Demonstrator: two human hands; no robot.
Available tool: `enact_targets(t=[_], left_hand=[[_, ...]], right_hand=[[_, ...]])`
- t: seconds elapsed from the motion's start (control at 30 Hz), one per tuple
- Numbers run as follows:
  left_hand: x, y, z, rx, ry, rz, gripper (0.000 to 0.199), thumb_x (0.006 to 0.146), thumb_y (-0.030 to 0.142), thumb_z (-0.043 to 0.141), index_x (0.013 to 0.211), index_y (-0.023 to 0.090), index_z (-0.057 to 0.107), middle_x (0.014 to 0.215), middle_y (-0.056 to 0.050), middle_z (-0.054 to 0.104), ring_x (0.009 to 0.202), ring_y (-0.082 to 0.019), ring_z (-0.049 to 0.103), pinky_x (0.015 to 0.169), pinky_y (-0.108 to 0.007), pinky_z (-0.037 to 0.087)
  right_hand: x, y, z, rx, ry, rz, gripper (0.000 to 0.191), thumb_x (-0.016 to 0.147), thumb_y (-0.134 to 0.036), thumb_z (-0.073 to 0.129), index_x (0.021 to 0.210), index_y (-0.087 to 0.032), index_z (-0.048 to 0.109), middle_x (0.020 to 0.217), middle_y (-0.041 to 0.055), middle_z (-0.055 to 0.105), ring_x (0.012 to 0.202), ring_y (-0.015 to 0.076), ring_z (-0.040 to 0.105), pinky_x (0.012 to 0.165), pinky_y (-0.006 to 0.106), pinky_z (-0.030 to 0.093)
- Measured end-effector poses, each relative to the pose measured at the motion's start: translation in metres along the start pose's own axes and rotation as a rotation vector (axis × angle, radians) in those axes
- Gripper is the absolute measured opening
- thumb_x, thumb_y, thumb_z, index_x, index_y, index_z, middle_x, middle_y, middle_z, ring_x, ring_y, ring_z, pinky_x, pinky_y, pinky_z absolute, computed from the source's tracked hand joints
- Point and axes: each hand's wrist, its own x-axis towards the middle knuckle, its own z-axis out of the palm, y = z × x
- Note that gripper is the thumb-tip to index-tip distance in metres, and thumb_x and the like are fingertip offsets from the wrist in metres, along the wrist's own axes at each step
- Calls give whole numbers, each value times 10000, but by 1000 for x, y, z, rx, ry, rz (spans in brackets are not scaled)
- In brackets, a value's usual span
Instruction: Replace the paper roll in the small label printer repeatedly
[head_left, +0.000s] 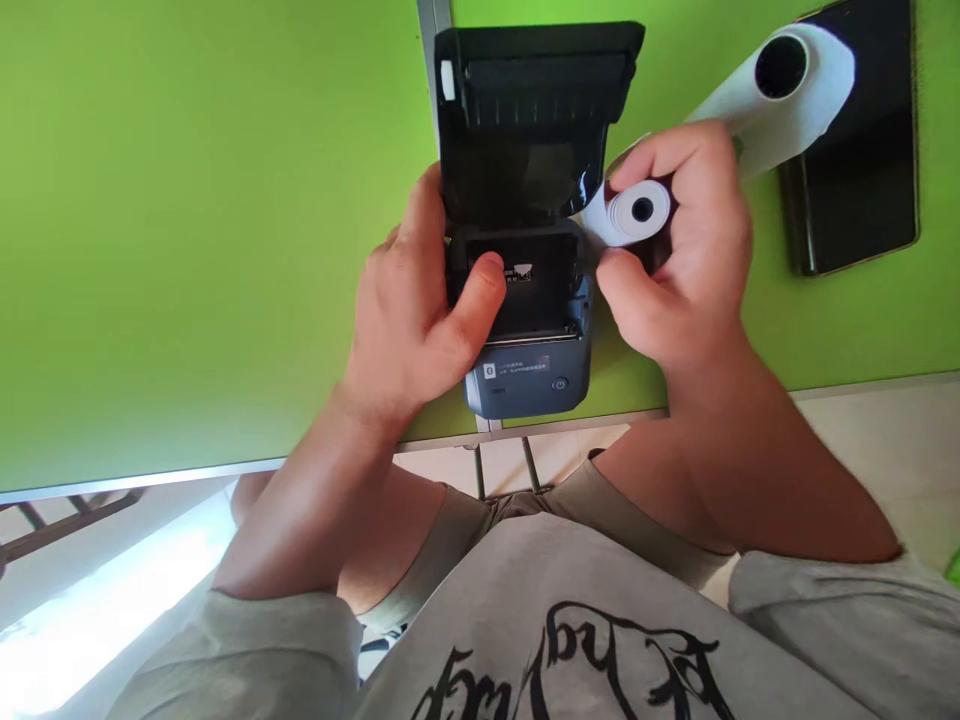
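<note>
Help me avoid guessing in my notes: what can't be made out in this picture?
All in the head view:
- Fine print on the dark device: too small to read.
- Left hand: the device hides its fingertips, except the thumb's.
- Small white roll: far end hidden behind its near end and the right hand.
- Black phone: cut off by the top edge, partly covered by the larger roll.

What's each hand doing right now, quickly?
Left hand: closed on the side of the open-lidded printer, holding it.
Right hand: closed on a small white paper roll.
</note>
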Motion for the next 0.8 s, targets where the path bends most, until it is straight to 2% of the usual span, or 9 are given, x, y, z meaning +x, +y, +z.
enact_targets(t=[0.1, 0.23, 0.3, 0.37, 0.5, 0.63, 0.73, 0.8], left_hand=[[0, 0, 1, 2, 3, 7, 310, 939, 371, 544, 1191, 192, 540, 904, -55, 614, 826, -198, 587, 726, -351, 437], [0, -2, 1, 0, 0, 18, 344, 938, 371, 541, 1214, 165, 545, 924, -63, 619, 844, -199, 597, 747, -348, 458], [0, -3, 0, -3, -3, 20, 323, 944, 367, 555, 1204, 176, 553, 909, -47, 607, 827, -181, 582, 733, -330, 446], [0, -3, 0, 1, -5, 12, 320, 946, 365, 564, 1206, 179, 552, 894, -38, 596, 810, -172, 565, 719, -323, 429], [0, -1, 0, 5, -12, 10, 370, 934, 378, 535, 1235, 162, 539, 924, -59, 603, 839, -196, 579, 740, -351, 437], [0, 1, 0, -3, -12, 4, 289, 931, 379, 533, 1167, 211, 527, 917, -48, 592, 821, -194, 564, 724, -351, 411], [1, 2, 0, -10, -8, -15, 284, 924, 390, 542, 1148, 216, 521, 904, -43, 583, 800, -193, 544, 718, -353, 399], [1, 3, -1, -4, -12, -24, 302, 923, 398, 538, 1155, 206, 525, 890, -41, 575, 786, -193, 535, 706, -353, 386]], right_hand=[[-2, 3, -1, -74, 31, -27, 232, 770, -192, 653, 969, -242, 546, 920, 3, 560, 891, 168, 574, 823, 378, 522], [-6, 6, 4, 137, 52, 10, 322, 881, -364, 700, 1145, -272, 539, 849, -26, 478, 765, 110, 523, 724, 301, 503], [-6, 8, 6, 201, 65, -8, 363, 925, -462, 684, 1199, -284, 528, 896, -19, 476, 792, 100, 546, 705, 273, 510], [-5, 11, 8, 222, 90, -49, 360, 947, -491, 668, 1207, -288, 524, 974, -7, 517, 839, 97, 576, 689, 246, 511], [-5, 14, 7, 252, 82, -6, 312, 943, -343, 640, 1226, -313, 512, 1080, 3, 636, 937, 130, 643, 753, 272, 543], [-5, 10, 5, 83, 44, 36, 365, 809, -182, 657, 1141, -297, 559, 1032, 0, 658, 880, 146, 619, 761, 310, 521], [-6, 10, 4, -48, 52, 13, 360, 758, -123, 647, 1082, -272, 601, 1034, 11, 668, 957, 175, 646, 847, 345, 531], [-6, 11, 4, -7, 75, 29, 421, 762, -115, 637, 1149, -276, 601, 1110, 25, 677, 1013, 188, 670, 851, 341, 554]])
